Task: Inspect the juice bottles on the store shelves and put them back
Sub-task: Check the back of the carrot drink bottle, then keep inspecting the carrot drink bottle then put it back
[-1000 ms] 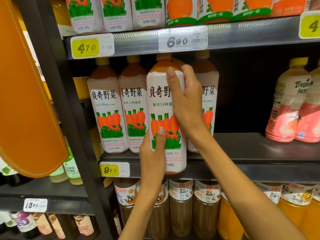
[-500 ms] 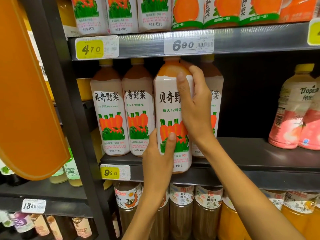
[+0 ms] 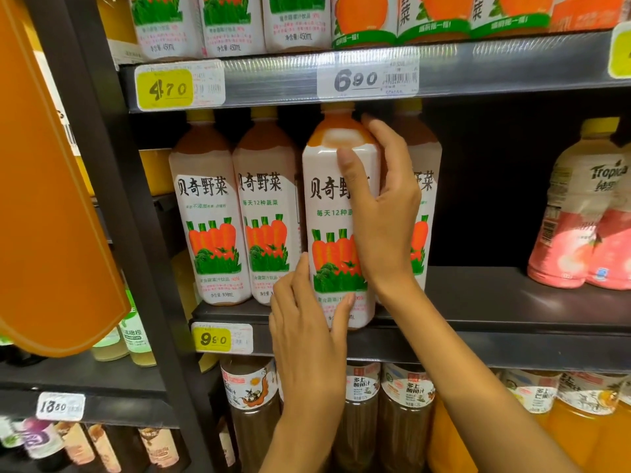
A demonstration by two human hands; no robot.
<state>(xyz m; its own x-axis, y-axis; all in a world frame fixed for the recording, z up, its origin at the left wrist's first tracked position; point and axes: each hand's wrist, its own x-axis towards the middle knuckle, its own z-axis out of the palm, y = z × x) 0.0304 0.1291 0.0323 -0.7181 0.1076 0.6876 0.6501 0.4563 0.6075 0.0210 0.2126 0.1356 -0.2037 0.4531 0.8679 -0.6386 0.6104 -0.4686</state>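
The carrot juice bottle (image 3: 336,213) I'm handling stands upright at the front edge of the middle shelf (image 3: 478,302), third in a row of the same bottles, its yellow cap just under the shelf above. My right hand (image 3: 386,213) reaches in from the lower right with the forearm slanting up; its fingers are curled round the bottle's right side and shoulder, the thumb lying up the front of the label. My left hand (image 3: 307,332) comes up from below, fingers wrapped round the bottle's lower left corner and the thumb pressed on the label near the base. Both hands are clamped on this bottle.

It is a tall, squarish plastic bottle with a glossy white wrap printed with carrots and greens, and orange juice showing at the rounded shoulder. Two neighbouring bottles (image 3: 208,227) stand to its left, another mostly hidden behind my right hand. Pink drink bottles (image 3: 577,230) sit well apart to the right. A yellow price tag (image 3: 215,339) is clipped to the shelf edge.

Compared with half a second ago, the bottle sits further back, nearer in line with its neighbours, and my left hand is lower on it.
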